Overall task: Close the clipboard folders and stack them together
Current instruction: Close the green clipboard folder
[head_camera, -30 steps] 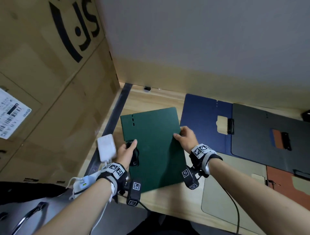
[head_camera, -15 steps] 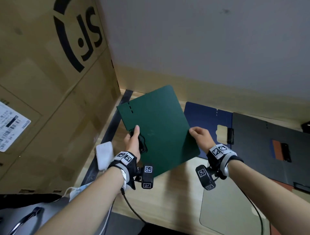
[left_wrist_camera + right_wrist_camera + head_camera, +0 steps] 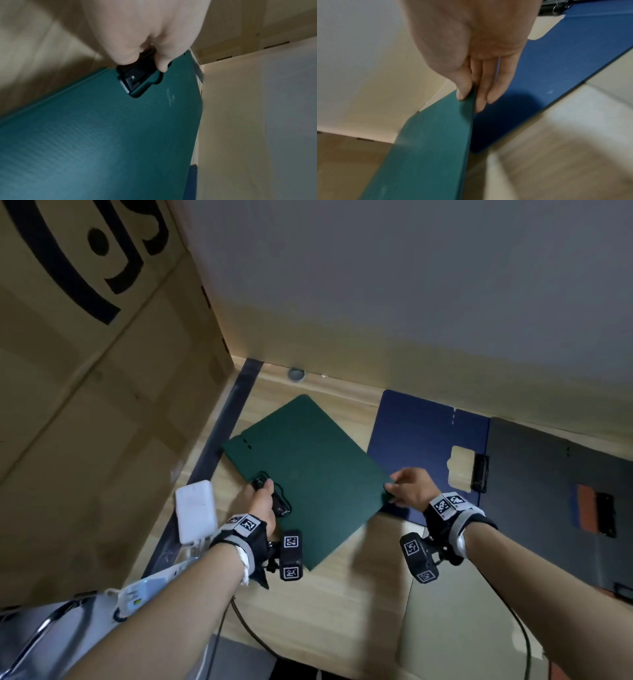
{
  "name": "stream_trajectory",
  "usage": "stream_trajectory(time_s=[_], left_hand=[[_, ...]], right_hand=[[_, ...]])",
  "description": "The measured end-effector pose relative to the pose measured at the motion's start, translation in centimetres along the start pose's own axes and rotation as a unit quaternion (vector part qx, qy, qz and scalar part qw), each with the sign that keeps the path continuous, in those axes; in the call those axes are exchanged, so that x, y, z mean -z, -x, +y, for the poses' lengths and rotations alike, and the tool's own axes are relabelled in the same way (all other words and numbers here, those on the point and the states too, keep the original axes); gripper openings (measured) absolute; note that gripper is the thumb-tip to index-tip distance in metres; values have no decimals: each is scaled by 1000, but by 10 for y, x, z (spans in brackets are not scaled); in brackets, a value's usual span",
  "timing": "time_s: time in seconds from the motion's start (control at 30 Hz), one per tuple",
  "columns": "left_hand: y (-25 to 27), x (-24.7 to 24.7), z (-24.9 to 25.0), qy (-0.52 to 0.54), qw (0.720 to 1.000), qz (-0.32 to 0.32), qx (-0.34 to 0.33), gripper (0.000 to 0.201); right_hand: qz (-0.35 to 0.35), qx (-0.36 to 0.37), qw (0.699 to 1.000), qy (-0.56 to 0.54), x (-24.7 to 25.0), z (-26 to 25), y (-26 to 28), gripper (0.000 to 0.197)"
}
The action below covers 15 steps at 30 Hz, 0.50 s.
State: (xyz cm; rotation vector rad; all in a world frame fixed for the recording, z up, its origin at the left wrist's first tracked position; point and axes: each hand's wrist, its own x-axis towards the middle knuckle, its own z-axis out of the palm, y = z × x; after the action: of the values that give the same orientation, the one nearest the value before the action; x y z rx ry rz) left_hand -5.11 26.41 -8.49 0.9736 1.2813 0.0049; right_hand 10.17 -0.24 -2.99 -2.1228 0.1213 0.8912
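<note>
I hold the green folder, closed, in both hands, tilted above the desk. My left hand pinches its black clip, thumb and finger curled round it. My right hand nips the opposite edge, thumb on top and fingers beneath. That corner overhangs the blue folder, which lies open just right of the green one; a grey folder lies open beyond it. The right pinch looks thin: I judge the edge could slip and the cover swing open. Squeezing the clip could release it. Lowered here, green would land on blue's open flap, so the stack would sit crooked.
</note>
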Motion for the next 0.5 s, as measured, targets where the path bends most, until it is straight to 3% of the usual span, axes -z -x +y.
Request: stream_trajectory(time_s=[0.03,0.13,0.2,0.27,0.4,0.5], left_hand=[[5,1,6,-24,999,1,-27,29],[16,-3,11,-29,998,-13,-55,33],[20,-10,1,-25,999,-29,-30,28],[32,-19,-10,-1,998,-58,21,23],[66,-33,-15,-4,986,-154,63,49],[64,-30,-14,-25,989,-139,48,55]], right_hand=[[-29,-14,999,8,0,6,4,21],[-67,-37,996,-36,4,21,13,19],[-38,-35,992,-113,6,24,16,14],[34,-14,985,-166,12,21,27,6],[107,-15,970,-217,39,42,50,16],[108,-33,970,-214,70,70,71,28]])
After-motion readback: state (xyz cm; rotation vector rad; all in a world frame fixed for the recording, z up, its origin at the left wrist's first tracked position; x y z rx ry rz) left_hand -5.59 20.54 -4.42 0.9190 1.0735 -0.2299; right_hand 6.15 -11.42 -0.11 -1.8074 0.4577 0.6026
